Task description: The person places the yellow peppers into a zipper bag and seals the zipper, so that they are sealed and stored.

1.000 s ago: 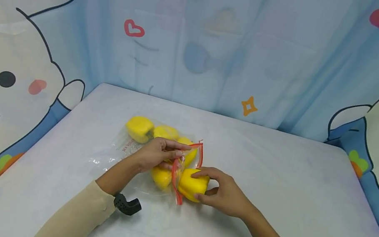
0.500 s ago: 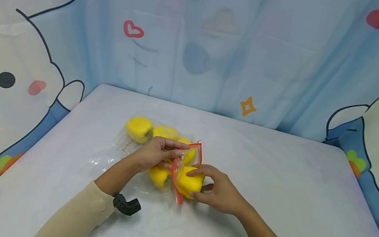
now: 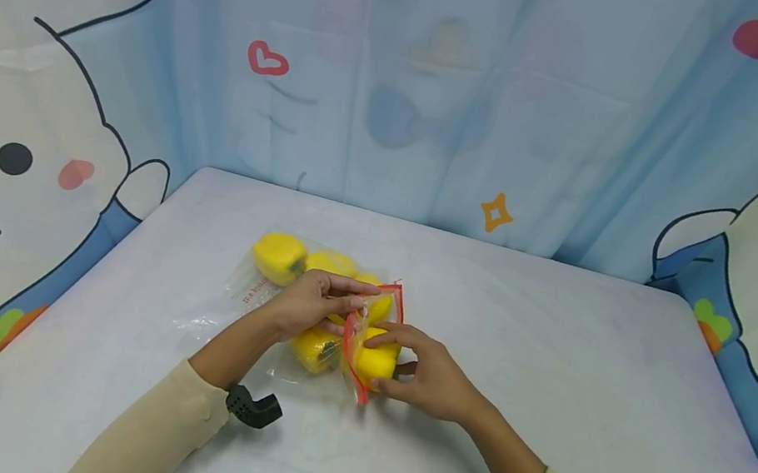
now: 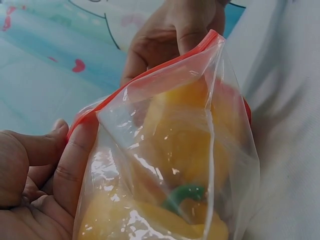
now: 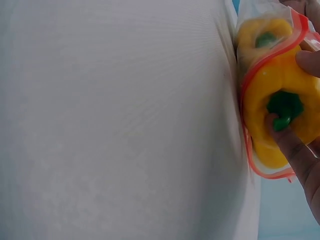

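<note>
My left hand (image 3: 309,305) pinches the red-edged mouth of a clear zip bag (image 4: 155,70), thumb and fingers at its rim. My right hand (image 3: 434,375) grips a yellow bell pepper (image 3: 377,361) that sits partly inside the bag's opening. In the right wrist view, the pepper (image 5: 280,75) shows its green stem (image 5: 286,106), with a fingertip against it and the red zip edge around its side. Several more yellow peppers (image 3: 278,257) lie inside the bag, partly hidden behind my left hand. Through the plastic, the left wrist view shows another green stem (image 4: 187,195).
A white cloth-covered table (image 3: 587,392) lies beneath the bag. Behind it hangs a blue curtain (image 3: 432,110) with cartoon prints. Black curved devices (image 3: 253,409) are worn at both wrists, by the beige sleeves.
My right hand has moved left, pushing the pepper further into the bag's mouth. A pepper inside has shifted slightly left. My left hand has stayed nearly still at the rim.
</note>
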`<move>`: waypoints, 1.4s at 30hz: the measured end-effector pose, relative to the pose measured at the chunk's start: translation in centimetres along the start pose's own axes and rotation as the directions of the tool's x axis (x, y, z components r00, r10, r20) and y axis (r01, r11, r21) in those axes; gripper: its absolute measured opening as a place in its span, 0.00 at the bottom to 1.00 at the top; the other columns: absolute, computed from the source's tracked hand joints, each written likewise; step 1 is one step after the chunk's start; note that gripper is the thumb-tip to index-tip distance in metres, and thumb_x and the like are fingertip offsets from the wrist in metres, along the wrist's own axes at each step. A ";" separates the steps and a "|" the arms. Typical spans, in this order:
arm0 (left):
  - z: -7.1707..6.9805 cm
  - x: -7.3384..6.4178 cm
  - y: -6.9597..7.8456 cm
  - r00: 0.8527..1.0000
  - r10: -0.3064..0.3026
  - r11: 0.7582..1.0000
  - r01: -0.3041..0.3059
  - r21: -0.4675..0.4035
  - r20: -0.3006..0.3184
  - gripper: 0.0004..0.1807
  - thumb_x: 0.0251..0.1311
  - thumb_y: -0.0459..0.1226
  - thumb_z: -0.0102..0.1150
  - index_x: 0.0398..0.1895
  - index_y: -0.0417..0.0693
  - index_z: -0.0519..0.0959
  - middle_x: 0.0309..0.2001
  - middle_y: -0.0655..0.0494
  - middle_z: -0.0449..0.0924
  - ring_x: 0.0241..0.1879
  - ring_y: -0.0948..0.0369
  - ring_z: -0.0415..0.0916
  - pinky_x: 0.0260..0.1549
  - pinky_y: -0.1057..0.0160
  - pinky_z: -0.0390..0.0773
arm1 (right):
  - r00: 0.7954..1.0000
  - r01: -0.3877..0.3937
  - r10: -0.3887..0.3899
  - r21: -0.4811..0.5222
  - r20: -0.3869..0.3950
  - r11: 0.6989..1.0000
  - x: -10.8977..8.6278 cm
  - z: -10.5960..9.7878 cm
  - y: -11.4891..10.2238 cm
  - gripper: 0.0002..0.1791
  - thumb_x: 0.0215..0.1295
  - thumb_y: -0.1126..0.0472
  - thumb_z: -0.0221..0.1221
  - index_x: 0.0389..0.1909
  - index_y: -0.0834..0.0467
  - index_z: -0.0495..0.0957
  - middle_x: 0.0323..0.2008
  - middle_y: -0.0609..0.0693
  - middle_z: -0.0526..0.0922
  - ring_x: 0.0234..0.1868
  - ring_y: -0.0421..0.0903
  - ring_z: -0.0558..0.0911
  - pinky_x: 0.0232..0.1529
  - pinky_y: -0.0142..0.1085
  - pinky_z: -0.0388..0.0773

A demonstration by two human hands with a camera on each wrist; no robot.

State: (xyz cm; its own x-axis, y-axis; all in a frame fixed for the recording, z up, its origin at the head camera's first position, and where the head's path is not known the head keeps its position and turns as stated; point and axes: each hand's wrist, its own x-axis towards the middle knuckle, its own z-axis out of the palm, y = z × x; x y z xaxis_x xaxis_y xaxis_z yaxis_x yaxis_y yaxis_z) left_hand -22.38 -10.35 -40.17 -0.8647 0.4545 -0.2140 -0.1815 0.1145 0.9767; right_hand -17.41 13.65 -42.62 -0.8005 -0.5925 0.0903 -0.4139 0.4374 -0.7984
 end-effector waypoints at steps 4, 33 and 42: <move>0.0 0.0 0.1 1.000 -0.003 1.000 0.003 -0.001 -0.001 0.18 0.68 0.37 0.57 0.60 0.52 0.80 0.44 0.55 0.82 0.36 0.64 0.80 0.32 0.69 0.85 | 1.000 -0.020 0.020 -0.007 0.004 1.000 0.0 0.1 -0.1 0.23 0.58 0.61 0.69 0.56 0.46 0.78 0.70 0.53 0.68 0.67 0.58 0.71 0.49 0.41 0.85; 0.0 -0.3 0.3 1.000 0.019 1.000 -0.019 0.005 0.002 0.17 0.68 0.39 0.57 0.59 0.53 0.80 0.44 0.54 0.81 0.39 0.61 0.77 0.34 0.67 0.85 | 0.999 -0.043 0.040 0.181 0.016 0.983 -0.7 0.1 0.4 0.36 0.57 0.65 0.70 0.67 0.45 0.71 0.67 0.51 0.70 0.67 0.61 0.71 0.51 0.36 0.83; 0.0 -0.4 0.5 0.999 0.041 0.999 -0.041 0.016 0.017 0.18 0.68 0.38 0.57 0.60 0.53 0.80 0.42 0.55 0.81 0.35 0.62 0.76 0.31 0.69 0.84 | 0.999 -0.042 0.038 0.123 0.032 0.992 0.2 0.6 0.2 0.36 0.58 0.64 0.70 0.68 0.47 0.70 0.68 0.52 0.70 0.64 0.60 0.75 0.50 0.35 0.84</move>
State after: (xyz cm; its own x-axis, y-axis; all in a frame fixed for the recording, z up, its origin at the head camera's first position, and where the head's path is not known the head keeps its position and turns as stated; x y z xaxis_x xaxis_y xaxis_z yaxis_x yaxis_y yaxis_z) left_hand -22.18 -10.49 -39.56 -0.8633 0.4737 -0.1742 -0.1383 0.1099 0.9843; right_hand -17.41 13.23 -43.09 -0.8013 -0.5969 0.0409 -0.3236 0.3749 -0.8687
